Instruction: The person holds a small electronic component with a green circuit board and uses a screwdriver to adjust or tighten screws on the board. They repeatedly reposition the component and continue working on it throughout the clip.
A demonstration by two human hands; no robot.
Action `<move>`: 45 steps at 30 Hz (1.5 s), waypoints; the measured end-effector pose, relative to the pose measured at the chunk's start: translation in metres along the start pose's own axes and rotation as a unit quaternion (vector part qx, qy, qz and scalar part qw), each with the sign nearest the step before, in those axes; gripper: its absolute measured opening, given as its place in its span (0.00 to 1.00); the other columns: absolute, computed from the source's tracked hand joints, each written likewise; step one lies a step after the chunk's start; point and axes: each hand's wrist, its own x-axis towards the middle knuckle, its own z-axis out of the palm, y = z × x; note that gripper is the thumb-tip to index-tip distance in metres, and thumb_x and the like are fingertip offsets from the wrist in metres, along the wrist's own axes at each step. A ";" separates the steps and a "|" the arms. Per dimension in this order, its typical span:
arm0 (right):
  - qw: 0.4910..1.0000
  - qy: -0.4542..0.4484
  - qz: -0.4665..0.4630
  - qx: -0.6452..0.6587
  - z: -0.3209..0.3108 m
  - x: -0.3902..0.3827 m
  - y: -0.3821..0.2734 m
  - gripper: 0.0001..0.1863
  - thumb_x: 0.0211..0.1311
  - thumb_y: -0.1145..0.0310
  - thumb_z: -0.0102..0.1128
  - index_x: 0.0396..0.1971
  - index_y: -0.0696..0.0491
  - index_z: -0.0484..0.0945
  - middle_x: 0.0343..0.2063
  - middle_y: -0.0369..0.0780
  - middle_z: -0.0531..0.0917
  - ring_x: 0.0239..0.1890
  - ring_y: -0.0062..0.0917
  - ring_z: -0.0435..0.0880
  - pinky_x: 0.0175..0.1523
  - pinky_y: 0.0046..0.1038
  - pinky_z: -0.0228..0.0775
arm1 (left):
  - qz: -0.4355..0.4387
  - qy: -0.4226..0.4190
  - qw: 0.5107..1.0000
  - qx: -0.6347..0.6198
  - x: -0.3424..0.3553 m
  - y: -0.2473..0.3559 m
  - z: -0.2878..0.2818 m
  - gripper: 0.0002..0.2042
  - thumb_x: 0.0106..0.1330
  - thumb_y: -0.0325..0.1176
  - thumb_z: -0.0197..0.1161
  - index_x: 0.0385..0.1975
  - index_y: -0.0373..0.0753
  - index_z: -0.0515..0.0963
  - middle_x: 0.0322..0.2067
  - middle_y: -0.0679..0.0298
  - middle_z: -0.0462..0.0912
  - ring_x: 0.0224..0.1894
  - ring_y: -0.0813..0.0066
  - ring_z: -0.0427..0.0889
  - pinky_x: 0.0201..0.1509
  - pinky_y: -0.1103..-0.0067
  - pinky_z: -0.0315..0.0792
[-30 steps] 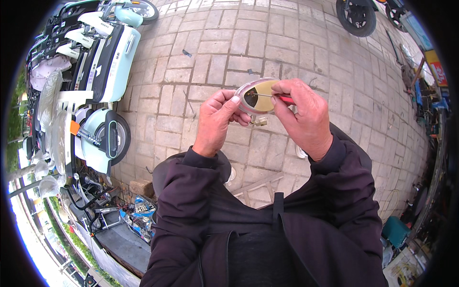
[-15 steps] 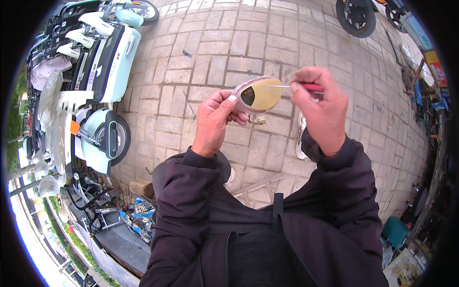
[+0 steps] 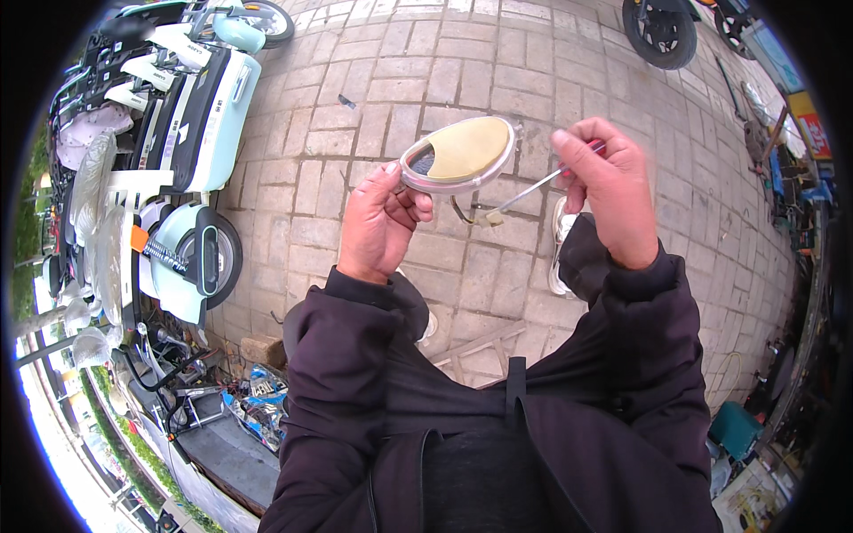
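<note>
My left hand (image 3: 378, 222) grips the lower left edge of an oval part (image 3: 464, 147) with a clear rim, a beige face and a darker patch at its left. A short wire with a pale connector (image 3: 493, 218) hangs beneath it. My right hand (image 3: 609, 191) is closed on a screwdriver (image 3: 539, 184) with a red handle and a long metal shaft. The shaft slants down to the left, its tip near the connector; whether they touch I cannot tell.
Pale blue scooters (image 3: 187, 249) stand at the left above scattered scrap parts (image 3: 253, 400). A black wheel (image 3: 657, 40) stands at the top right on the brick paving (image 3: 311, 133). Tools, clutter and a teal box (image 3: 736, 431) line the right. My legs and shoes are below my hands.
The oval part has risen and tilted, with my left hand shifting left. My right hand has moved rightward, and the screwdriver tip has left the part's face for a place lower, beside the connector.
</note>
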 end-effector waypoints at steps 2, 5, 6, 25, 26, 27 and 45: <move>0.999 -0.025 0.013 -0.022 0.004 0.000 0.004 0.11 0.71 0.64 0.68 0.37 0.58 0.81 0.25 0.35 0.81 0.19 0.12 0.77 0.21 0.16 0.67 | -0.011 0.009 1.000 -0.018 0.000 0.000 -0.001 0.16 0.82 0.38 0.52 0.55 0.32 0.79 0.35 0.62 0.86 0.32 0.75 0.83 0.39 0.76 0.78; 0.998 -0.042 0.035 -0.034 0.012 -0.002 0.009 0.16 0.70 0.64 0.68 0.48 0.61 0.82 0.26 0.33 0.80 0.21 0.13 0.78 0.22 0.16 0.69 | -0.021 0.002 0.999 -0.042 0.000 0.002 -0.004 0.16 0.82 0.38 0.51 0.55 0.31 0.79 0.32 0.62 0.85 0.31 0.75 0.83 0.37 0.77 0.77; 0.998 -0.045 0.023 -0.022 0.014 -0.002 0.010 0.18 0.70 0.64 0.68 0.51 0.63 0.81 0.25 0.35 0.81 0.19 0.13 0.77 0.21 0.17 0.67 | -0.025 -0.007 0.999 -0.044 0.000 0.002 -0.005 0.16 0.82 0.38 0.52 0.55 0.31 0.79 0.34 0.63 0.86 0.32 0.76 0.82 0.37 0.77 0.76; 0.998 -0.020 0.035 0.058 0.018 0.000 0.020 0.13 0.73 0.64 0.64 0.43 0.59 0.82 0.26 0.36 0.82 0.15 0.15 0.75 0.21 0.20 0.69 | -0.066 -0.009 0.996 -0.058 -0.005 0.007 -0.004 0.18 0.80 0.36 0.55 0.60 0.30 0.75 0.36 0.64 0.86 0.29 0.78 0.76 0.32 0.79 0.69; 0.998 -0.019 0.036 0.055 0.017 0.001 0.020 0.12 0.73 0.64 0.63 0.42 0.59 0.82 0.26 0.37 0.82 0.15 0.15 0.75 0.21 0.20 0.69 | -0.064 -0.019 0.997 -0.048 -0.005 0.008 -0.004 0.18 0.79 0.36 0.55 0.61 0.30 0.75 0.37 0.63 0.86 0.29 0.78 0.77 0.32 0.79 0.69; 0.998 -0.019 0.040 0.054 0.017 0.001 0.019 0.12 0.73 0.63 0.63 0.41 0.59 0.82 0.26 0.37 0.82 0.15 0.15 0.75 0.21 0.20 0.69 | -0.066 -0.019 0.997 -0.048 -0.005 0.008 -0.004 0.18 0.79 0.36 0.55 0.60 0.30 0.75 0.37 0.63 0.86 0.28 0.78 0.78 0.31 0.79 0.70; 0.988 -0.014 0.120 0.098 0.012 0.009 0.022 0.13 0.71 0.62 0.65 0.35 0.58 0.80 0.20 0.36 0.79 0.11 0.16 0.72 0.18 0.21 0.69 | -0.020 -0.003 0.987 0.159 -0.008 0.007 0.012 0.22 0.76 0.52 0.61 0.43 0.34 0.80 0.31 0.61 0.85 0.26 0.77 0.85 0.30 0.82 0.78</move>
